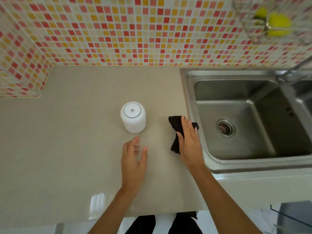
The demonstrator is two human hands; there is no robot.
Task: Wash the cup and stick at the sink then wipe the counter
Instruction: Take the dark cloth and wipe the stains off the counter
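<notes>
table [67, 149]: beige, wiping underway by the look of it.
sink [236, 159]: 3 o'clock of the table, empty basin.
cup [133, 117]: upside down, mid-table, 9 o'clock of the cloth; a wide sweep could knock it over.
right hand [189, 142]: fingers straight, pressing the black cloth [175, 129] flat beside the sink rim; cloth could slip in.
left hand [134, 159]: fingers loosely spread, holding nothing, just 6 o'clock of the cup; may bump it.
stick: not visible.

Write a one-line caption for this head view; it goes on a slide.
Right hand presses a dark cloth on the counter beside the sink, near an upturned white cup.
</notes>
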